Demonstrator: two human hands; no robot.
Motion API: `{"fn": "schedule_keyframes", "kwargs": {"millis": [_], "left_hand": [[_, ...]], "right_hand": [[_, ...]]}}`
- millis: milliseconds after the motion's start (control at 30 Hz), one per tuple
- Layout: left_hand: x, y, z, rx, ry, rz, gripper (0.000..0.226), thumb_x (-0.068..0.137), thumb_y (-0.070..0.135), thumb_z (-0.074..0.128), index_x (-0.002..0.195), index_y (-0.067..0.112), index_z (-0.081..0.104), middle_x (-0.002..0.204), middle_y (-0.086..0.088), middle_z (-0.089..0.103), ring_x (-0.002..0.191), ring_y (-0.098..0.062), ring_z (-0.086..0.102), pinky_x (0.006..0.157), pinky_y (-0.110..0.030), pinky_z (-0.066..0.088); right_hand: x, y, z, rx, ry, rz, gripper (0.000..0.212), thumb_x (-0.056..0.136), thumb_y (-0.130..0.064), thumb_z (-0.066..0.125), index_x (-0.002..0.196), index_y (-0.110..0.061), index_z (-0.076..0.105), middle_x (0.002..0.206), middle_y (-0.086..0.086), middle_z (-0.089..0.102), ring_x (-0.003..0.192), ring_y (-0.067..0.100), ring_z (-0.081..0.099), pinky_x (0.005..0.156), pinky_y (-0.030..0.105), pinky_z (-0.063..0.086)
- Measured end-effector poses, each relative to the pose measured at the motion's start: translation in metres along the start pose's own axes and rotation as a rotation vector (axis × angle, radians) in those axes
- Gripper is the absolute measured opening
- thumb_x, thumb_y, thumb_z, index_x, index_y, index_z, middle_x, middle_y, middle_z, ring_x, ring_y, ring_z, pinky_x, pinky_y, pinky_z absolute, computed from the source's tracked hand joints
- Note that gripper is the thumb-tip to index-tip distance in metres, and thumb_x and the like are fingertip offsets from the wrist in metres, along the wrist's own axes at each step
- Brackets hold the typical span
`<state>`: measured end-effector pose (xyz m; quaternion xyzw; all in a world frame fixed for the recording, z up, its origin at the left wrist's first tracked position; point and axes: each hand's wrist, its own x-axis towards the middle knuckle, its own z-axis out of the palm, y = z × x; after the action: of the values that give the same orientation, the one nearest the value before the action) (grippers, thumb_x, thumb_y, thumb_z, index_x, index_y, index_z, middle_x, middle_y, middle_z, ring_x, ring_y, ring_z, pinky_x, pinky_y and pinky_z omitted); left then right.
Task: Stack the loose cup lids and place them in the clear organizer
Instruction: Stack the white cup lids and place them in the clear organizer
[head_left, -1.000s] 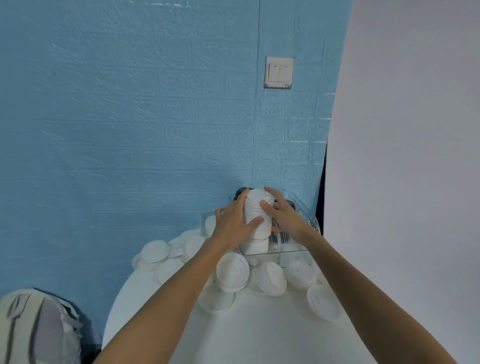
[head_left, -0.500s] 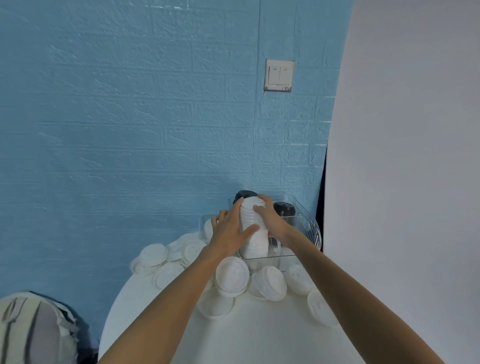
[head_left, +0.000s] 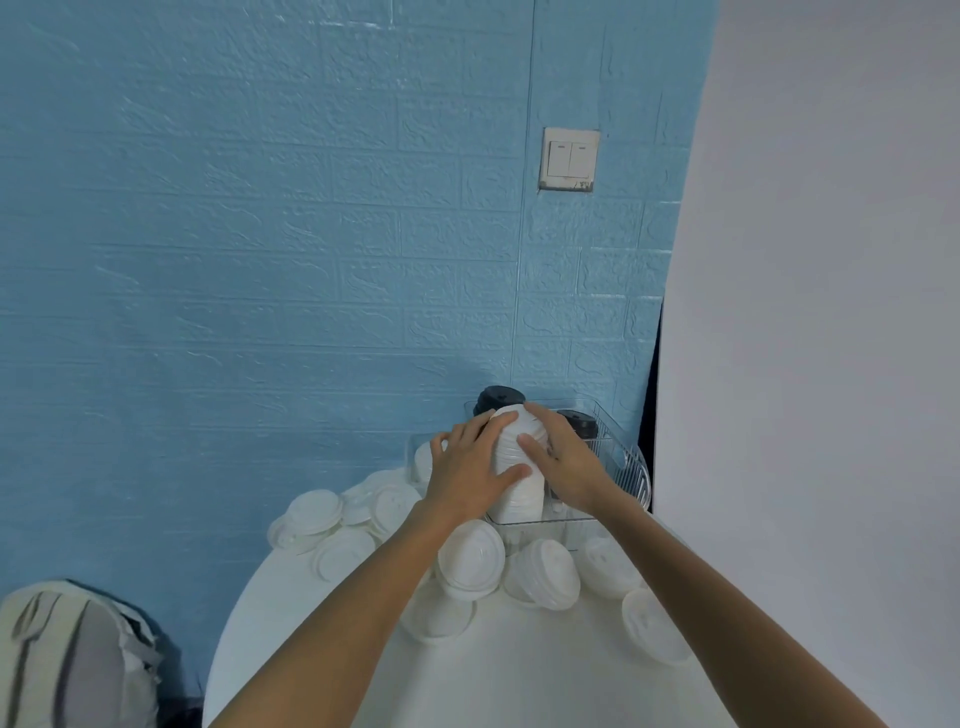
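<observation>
Stack of white lids (head_left: 517, 467), gripped around its sides by left hand (head_left: 470, 470) and right hand (head_left: 558, 457) inside clear organizer (head_left: 631, 467) at table's far edge, judged light, slippery, prone to toppling.

A tall white lid stack (head_left: 517, 486) stands upright in the clear organizer (head_left: 631, 470) at the surface's 12 o'clock edge. Loose white lids (head_left: 470, 558) lie scattered before it, from 10 to 3 o'clock, some overlapping.
</observation>
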<state>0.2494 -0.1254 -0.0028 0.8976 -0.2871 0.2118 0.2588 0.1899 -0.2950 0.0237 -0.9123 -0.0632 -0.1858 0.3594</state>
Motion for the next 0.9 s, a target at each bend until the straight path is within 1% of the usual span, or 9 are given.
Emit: {"fn": "schedule_keyframes", "kwargs": {"millis": [133,267,333,467,600,633,767,800,900], "left_hand": [[0.001,-0.001,-0.001,0.059,-0.013,-0.005,0.078,0.088,0.073,0.057,0.155,0.047,0.025,0.163,0.013,0.029,0.145,-0.016,0.031,0.114,-0.043,0.016],[-0.001,-0.001,0.004,0.068,-0.02,-0.016,0.077,0.09,0.073,0.054,0.156,0.047,0.023,0.164,0.011,0.028,0.143,-0.017,0.035,0.114,-0.042,0.018],[0.0,-0.001,0.005,0.066,-0.025,-0.019,0.077,0.09,0.073,0.054,0.156,0.047,0.024,0.164,0.011,0.028,0.143,-0.018,0.035,0.115,-0.042,0.018],[-0.004,-0.001,0.007,0.038,-0.028,-0.041,0.074,0.091,0.071,0.054,0.156,0.046,0.026,0.164,0.012,0.027,0.145,-0.017,0.034,0.118,-0.043,0.017],[-0.004,0.0,0.008,0.036,-0.024,-0.036,0.074,0.091,0.072,0.053,0.155,0.046,0.027,0.164,0.012,0.029,0.146,-0.016,0.031,0.118,-0.042,0.017],[-0.003,-0.001,0.007,0.04,-0.026,-0.036,0.074,0.091,0.072,0.053,0.155,0.046,0.027,0.163,0.012,0.03,0.147,-0.016,0.031,0.118,-0.042,0.018],[0.0,-0.002,0.007,0.039,-0.038,-0.037,0.075,0.09,0.072,0.055,0.154,0.046,0.027,0.163,0.012,0.032,0.147,-0.017,0.029,0.119,-0.043,0.018],[-0.001,-0.002,0.008,0.032,-0.035,-0.041,0.074,0.09,0.072,0.055,0.154,0.046,0.027,0.163,0.012,0.031,0.147,-0.017,0.029,0.119,-0.043,0.017],[-0.005,0.001,0.012,-0.006,-0.028,-0.064,0.073,0.091,0.071,0.054,0.154,0.046,0.028,0.164,0.011,0.029,0.148,-0.017,0.028,0.119,-0.044,0.015]], "right_hand": [[-0.003,0.006,-0.001,-0.103,-0.014,-0.086,0.052,0.105,-0.042,0.049,0.154,-0.031,0.036,0.165,-0.009,0.024,0.146,0.013,0.035,0.116,0.038,0.035],[-0.003,0.016,0.005,-0.19,-0.012,-0.089,0.054,0.106,-0.049,0.042,0.156,-0.035,0.03,0.167,-0.015,0.017,0.137,0.017,0.048,0.108,0.041,0.041],[-0.002,0.02,0.006,-0.208,-0.004,-0.088,0.054,0.106,-0.05,0.041,0.156,-0.035,0.031,0.166,-0.015,0.018,0.128,0.019,0.055,0.108,0.043,0.042],[-0.006,0.024,0.014,-0.183,0.009,-0.1,0.053,0.105,-0.052,0.04,0.155,-0.037,0.03,0.163,-0.018,0.021,0.126,0.015,0.055,0.107,0.045,0.045],[-0.005,0.026,0.016,-0.192,0.015,-0.097,0.053,0.106,-0.051,0.039,0.155,-0.035,0.03,0.163,-0.017,0.022,0.115,0.018,0.061,0.104,0.045,0.047],[-0.003,0.025,0.015,-0.207,0.01,-0.097,0.054,0.106,-0.051,0.039,0.155,-0.033,0.031,0.163,-0.016,0.023,0.116,0.019,0.061,0.104,0.045,0.047],[0.001,0.025,0.011,-0.222,0.01,-0.109,0.054,0.105,-0.052,0.04,0.155,-0.032,0.033,0.163,-0.013,0.027,0.134,0.018,0.05,0.107,0.041,0.042],[0.0,0.026,0.012,-0.211,0.017,-0.11,0.054,0.105,-0.052,0.041,0.155,-0.033,0.033,0.162,-0.013,0.027,0.133,0.018,0.052,0.107,0.04,0.042],[-0.005,0.03,0.019,-0.184,0.051,-0.113,0.051,0.106,-0.049,0.043,0.153,-0.033,0.036,0.162,-0.014,0.029,0.115,0.023,0.062,0.107,0.042,0.042]]}}
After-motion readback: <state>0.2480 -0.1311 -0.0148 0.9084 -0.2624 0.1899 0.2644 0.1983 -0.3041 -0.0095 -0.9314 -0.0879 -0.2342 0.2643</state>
